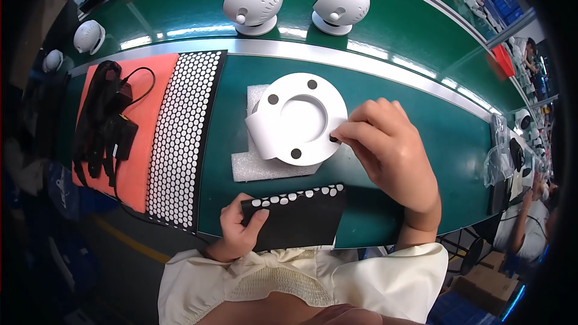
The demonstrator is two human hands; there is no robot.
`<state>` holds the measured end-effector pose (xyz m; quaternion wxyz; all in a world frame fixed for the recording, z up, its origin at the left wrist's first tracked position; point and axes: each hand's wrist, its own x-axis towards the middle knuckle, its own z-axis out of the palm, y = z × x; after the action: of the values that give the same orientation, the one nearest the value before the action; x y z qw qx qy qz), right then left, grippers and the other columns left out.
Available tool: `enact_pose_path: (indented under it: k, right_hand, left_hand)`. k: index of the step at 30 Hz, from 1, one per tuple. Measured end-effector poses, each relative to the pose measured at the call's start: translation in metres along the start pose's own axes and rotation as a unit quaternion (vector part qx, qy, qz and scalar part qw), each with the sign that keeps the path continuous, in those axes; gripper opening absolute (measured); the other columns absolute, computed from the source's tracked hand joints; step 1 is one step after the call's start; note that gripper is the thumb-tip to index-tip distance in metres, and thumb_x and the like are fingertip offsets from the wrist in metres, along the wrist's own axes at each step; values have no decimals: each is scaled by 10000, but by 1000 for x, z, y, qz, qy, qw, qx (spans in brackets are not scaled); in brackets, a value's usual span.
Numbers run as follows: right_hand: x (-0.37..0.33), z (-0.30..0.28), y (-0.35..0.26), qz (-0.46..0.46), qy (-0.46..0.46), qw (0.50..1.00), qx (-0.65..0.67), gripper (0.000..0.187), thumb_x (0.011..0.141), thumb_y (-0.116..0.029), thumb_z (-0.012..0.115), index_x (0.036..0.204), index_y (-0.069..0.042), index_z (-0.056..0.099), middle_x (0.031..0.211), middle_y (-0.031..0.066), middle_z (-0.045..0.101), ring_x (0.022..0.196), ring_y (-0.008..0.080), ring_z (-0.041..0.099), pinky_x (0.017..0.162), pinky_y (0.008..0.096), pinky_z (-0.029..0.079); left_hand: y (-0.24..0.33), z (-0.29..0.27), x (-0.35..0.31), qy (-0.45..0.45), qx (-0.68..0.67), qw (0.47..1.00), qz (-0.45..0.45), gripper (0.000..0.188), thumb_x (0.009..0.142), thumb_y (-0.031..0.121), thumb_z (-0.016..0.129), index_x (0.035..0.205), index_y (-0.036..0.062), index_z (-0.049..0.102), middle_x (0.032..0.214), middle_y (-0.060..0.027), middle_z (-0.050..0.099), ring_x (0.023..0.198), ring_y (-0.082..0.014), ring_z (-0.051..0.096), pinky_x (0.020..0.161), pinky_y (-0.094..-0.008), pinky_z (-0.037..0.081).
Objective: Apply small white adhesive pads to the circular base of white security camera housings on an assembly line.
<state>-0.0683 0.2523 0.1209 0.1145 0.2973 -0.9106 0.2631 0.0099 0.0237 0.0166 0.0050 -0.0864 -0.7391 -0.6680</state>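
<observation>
Green workbench [460,165], white ring [335,108] on foam [271,170]

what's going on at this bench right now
A person's right hand has its fingertips at a dark round pad on a white ring-shaped part, though whether they grip or press it is unclear. Three more pads sit on the part. The left hand holds a black sheet with white dots along its top edge. Pale foam lies under the part.
</observation>
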Motion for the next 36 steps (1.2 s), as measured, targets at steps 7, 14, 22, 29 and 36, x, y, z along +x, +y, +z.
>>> enact_pose_path:
  k: [7, 14, 22, 29, 36]
  right_hand:
    - [-9, 6, -7, -64, 22, 991, -119, 299, 566, 21, 619, 859, -20, 574, 752, 42, 480, 619, 181, 444, 554, 293, 324]
    - [-18, -8, -20, -4, -116, 981, -154, 550, 613, -73, 612, 1141, -17, 468, 778, 67, 472, 677, 200, 466, 600, 301, 364]
    - [20, -31, 57, 71, -57, 972, 219, 497, 868, -260, 464, 1287, -56, 291, 806, 112, 558, 742, 165, 541, 712, 281, 429]
    - [87, 19, 42, -61, -220, 953, 200, 333, 712, -297, 662, 856, -27, 529, 654, 62, 545, 543, 141, 488, 506, 273, 394]
    - [39, -34, 7, -17, -235, 972, 1, 193, 635, -117, 621, 760, -42, 496, 597, 137, 540, 575, 330, 530, 486, 399, 395]
  left_hand:
    - [1, 1, 0, -1, -7, 1000, -2, 132, 778, 56, 577, 764, -18, 469, 569, 16, 482, 528, -17, 400, 465, -169, 326]
    - [1, 0, 0, 5, -20, 1000, -5, 144, 782, 70, 580, 757, -14, 466, 563, 17, 475, 525, -16, 395, 463, -170, 320]
    - [-3, 6, 1, 8, -22, 1000, -11, 160, 779, 83, 588, 722, 5, 460, 538, 24, 456, 508, -14, 381, 453, -176, 315]
    - [-3, 2, -2, 38, -43, 998, -21, 161, 775, 77, 586, 705, 8, 458, 537, 42, 437, 518, -6, 373, 451, -174, 309]
    - [-1, -2, -4, 15, -43, 999, -17, 126, 770, 62, 589, 743, -2, 483, 580, 14, 502, 547, -10, 427, 476, -175, 360]
